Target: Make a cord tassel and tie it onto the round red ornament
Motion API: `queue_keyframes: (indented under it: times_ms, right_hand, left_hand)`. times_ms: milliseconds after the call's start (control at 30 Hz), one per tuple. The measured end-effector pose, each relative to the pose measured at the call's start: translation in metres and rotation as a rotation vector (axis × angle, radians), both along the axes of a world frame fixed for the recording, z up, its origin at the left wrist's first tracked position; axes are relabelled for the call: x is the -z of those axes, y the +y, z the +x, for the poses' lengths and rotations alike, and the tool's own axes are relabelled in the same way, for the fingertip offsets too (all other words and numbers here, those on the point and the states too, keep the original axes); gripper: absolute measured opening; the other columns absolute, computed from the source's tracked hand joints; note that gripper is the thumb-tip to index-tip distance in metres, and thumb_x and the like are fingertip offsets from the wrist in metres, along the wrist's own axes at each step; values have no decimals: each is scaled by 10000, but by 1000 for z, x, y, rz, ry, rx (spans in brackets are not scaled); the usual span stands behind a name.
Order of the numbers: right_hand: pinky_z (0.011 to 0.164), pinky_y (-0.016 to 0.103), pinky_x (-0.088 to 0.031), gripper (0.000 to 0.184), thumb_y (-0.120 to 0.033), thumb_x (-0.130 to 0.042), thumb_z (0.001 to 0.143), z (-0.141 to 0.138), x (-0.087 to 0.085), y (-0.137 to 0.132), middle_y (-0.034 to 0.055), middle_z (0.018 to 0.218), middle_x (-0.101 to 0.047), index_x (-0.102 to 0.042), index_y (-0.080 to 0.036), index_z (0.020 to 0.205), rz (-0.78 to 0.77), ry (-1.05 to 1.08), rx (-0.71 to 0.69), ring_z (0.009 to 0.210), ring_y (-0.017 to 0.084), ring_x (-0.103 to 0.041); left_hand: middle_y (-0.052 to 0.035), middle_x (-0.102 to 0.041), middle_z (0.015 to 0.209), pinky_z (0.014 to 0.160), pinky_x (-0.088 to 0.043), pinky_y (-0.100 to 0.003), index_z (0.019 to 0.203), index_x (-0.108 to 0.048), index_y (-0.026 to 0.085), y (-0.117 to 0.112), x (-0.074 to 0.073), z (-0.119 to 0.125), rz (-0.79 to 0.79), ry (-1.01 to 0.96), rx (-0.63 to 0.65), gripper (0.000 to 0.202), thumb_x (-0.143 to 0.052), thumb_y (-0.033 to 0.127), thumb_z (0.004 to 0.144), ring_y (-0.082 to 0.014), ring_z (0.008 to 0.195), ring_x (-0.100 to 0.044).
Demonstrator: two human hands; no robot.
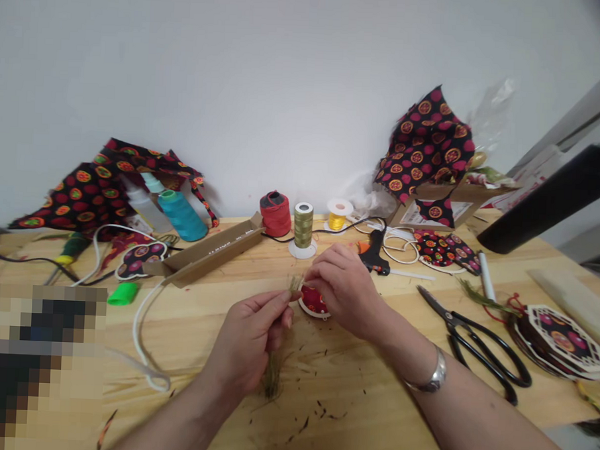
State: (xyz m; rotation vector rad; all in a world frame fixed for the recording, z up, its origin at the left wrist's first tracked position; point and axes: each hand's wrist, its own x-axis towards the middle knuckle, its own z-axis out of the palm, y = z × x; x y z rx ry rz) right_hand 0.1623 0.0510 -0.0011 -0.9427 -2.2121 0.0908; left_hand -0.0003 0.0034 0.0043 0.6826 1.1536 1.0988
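My left hand [258,332] pinches a bundle of olive-green threads [272,376], a tassel by its look, between thumb and forefinger. Its strands hang below the palm and a short tuft sticks up past the fingertips. Close by on the right, my right hand [344,290] has its fingers bent together near that tuft; whatever they hold is hidden. Beneath the right hand lies a round, white-rimmed piece with red patterned fabric [314,302], partly covered. Behind both hands stands a spool of olive-green thread [303,225].
Black scissors [478,349] and an octagonal fabric ornament [563,339] lie to the right. A black glue gun [375,255] rests behind my right hand. Red thread [275,214], a teal thread cone [184,214] and a long cardboard tray [219,251] stand further back. A white cord [139,324] loops at left.
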Motion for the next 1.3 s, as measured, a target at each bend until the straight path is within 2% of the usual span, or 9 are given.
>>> queue_keyframes:
  times_ms: [400,700,767,900,1000,1067,1167,1300]
  right_hand:
    - [739,335,-384,161,-136,-501,883,-1,2,0,60,811,-634,-616,-160,773,-26,45,8,807,196,-484]
    - [761,336,-387,155,-140,-509,880,-3,2,-1,66,813,-633,-614,-160,768,-39,56,4,816,196,-491]
    - [780,341,-389,155,-141,-510,875,-4,1,-2,65,817,-628,-614,-170,764,-78,113,-9,825,198,-499]
    - [802,337,-392,143,-170,-508,859,-5,1,-3,68,832,-591,-618,-181,767,-301,389,66,843,201,-505]
    - [718,308,-395,205,-244,-499,866,-6,1,-2,46,739,-563,-630,-168,728,-490,521,137,752,185,-499]
    - [619,278,-388,248,-304,-529,843,-7,0,-1,14,634,-542,-651,-156,686,-662,563,95,637,155,-481]
    - [502,236,-346,241,-362,-624,760,-11,-1,-3,-19,559,-528,-702,-137,724,-938,593,-60,513,105,-431]
    - [434,214,-234,290,-379,-701,679,-16,-1,-8,-49,502,-461,-725,-122,810,-1185,690,-182,450,63,-325]
  left_hand:
    - [52,-505,455,351,-164,-145,610,-680,120,0,3,0,36,60,24,213,-729,318,671,-9,350,-282]
    - [50,-513,454,353,-183,-147,683,-716,121,-1,1,1,54,88,19,181,-723,301,672,-22,359,-291]
    - [47,-517,456,354,-185,-146,683,-714,122,-2,1,0,59,90,18,180,-720,302,678,-22,360,-292]
    - [51,-510,461,350,-185,-148,671,-700,132,-1,2,0,71,88,9,188,-713,319,682,-22,357,-280]
    - [51,-509,482,358,-189,-147,670,-688,136,-1,3,-1,85,91,7,188,-696,320,708,-23,369,-284]
    - [52,-504,489,364,-182,-148,676,-681,141,-1,3,-1,93,97,9,189,-679,322,731,-25,376,-280]
    - [50,-480,475,369,-177,-157,596,-643,138,-2,3,-2,107,112,27,240,-658,319,754,-30,382,-269]
    - [46,-467,476,382,-182,-164,544,-620,133,-2,3,-3,137,137,57,271,-640,285,769,-33,393,-270]
